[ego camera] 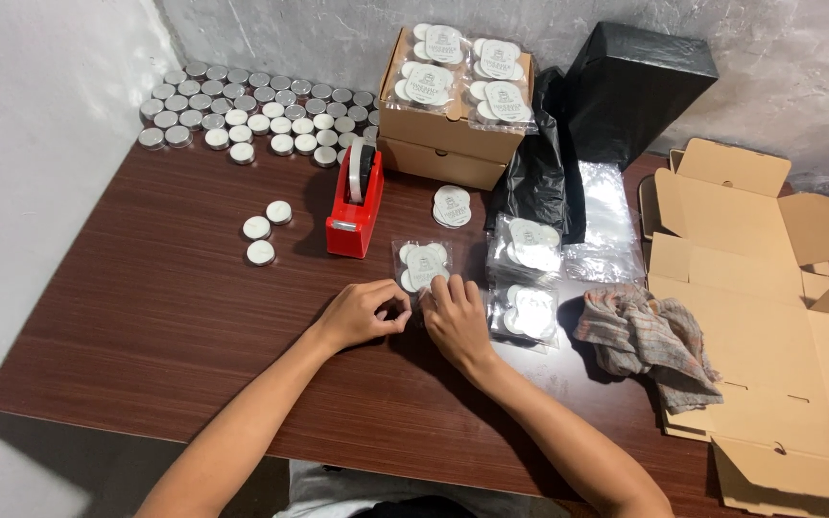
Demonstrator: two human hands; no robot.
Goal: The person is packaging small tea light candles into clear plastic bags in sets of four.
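Observation:
A small clear packet of white round candles [421, 263] lies flat on the dark wooden table [165, 317], just right of a red tape dispenser [354, 203]. My left hand [365, 312] rests at the packet's lower left corner with fingers curled. At the packet's lower right edge sits my right hand [455, 317], fingertips touching it. Whether either hand pinches the packet's edge is hidden by the fingers.
Several silver tea-light tins [251, 107] fill the far left corner; three loose candles [263, 233] lie nearer. A closed cardboard box [448, 139] carries filled packets. More packets [525, 278], a black bag [626, 91], a rag [650, 341] and unfolded cardboard [760, 317] lie right.

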